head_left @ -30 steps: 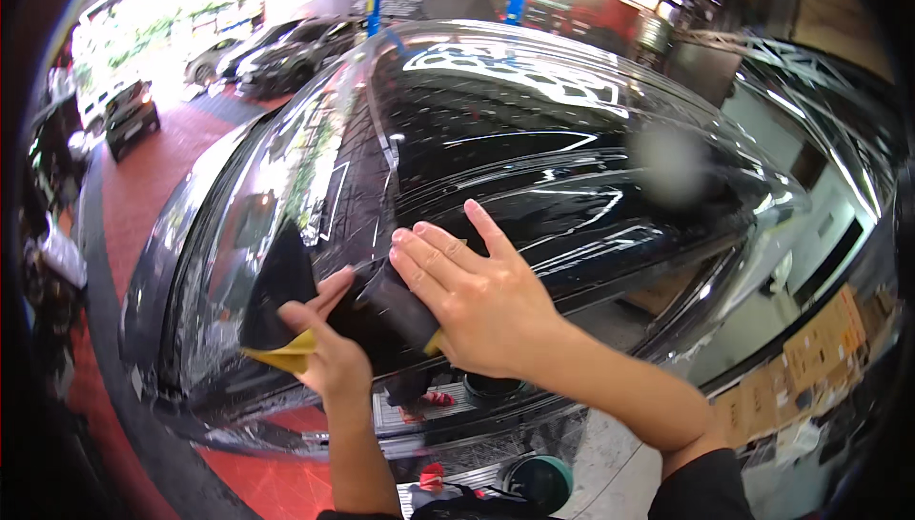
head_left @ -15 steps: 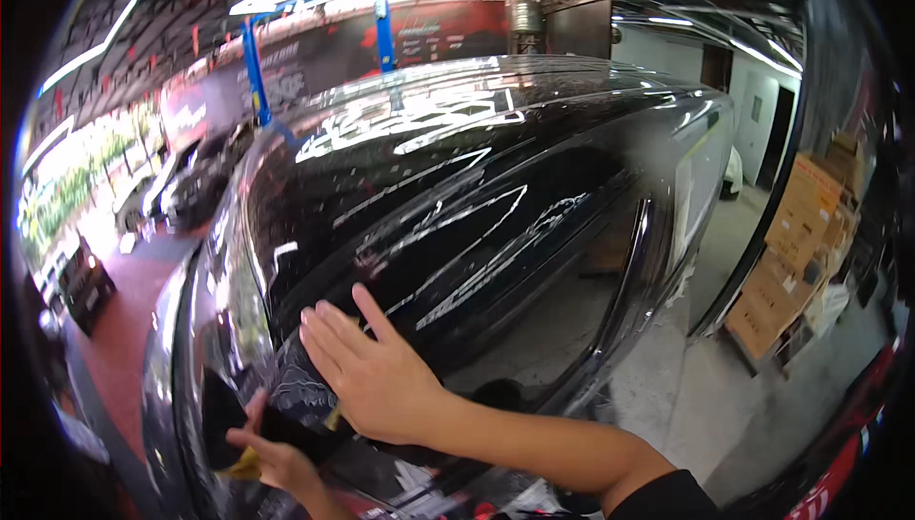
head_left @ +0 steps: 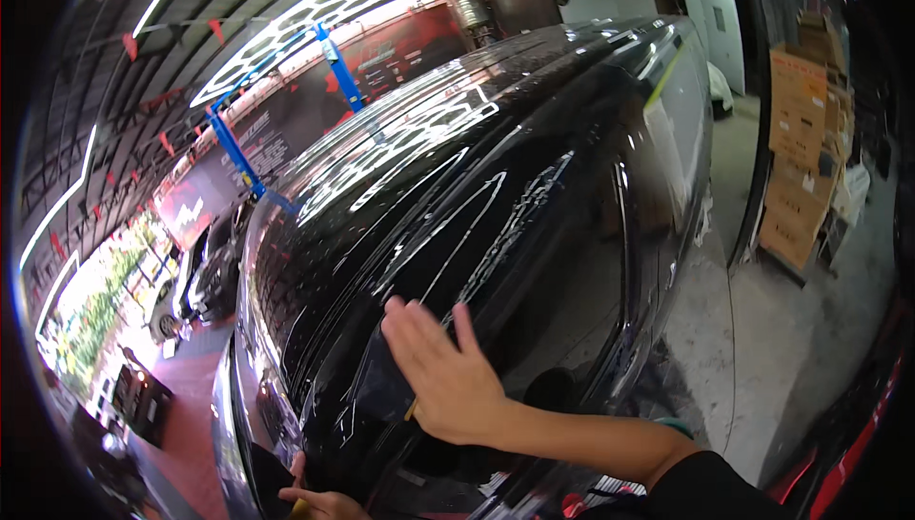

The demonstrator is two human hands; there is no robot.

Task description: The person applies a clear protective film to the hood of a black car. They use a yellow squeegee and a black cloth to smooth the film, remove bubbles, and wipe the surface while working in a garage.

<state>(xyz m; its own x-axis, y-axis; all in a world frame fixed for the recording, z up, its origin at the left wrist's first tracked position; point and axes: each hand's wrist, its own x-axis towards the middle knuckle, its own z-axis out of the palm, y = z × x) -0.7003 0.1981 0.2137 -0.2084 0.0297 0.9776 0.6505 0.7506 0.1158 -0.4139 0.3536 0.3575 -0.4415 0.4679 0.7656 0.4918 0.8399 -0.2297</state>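
Has a flat dark piece (head_left: 386,384) with a yellow edge beneath the right hand (head_left: 446,379) with outstretched fingers, against the glossy black car body (head_left: 543,224); cannot tell whether gripped. Has the left hand (head_left: 332,505) lower, apart, at a small yellow piece (head_left: 301,509); cannot tell its hold.

black car (head_left: 515,205), white honeycomb-patterned ceiling lights (head_left: 319,20), blue posts (head_left: 340,70), brown cardboard boxes (head_left: 797,134), black sleeve (head_left: 715,484)

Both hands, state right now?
Left hand: closed on a yellow piece, partly cut off by the frame.
Right hand: open, fingers extended over a dark piece; any grip can't be told.
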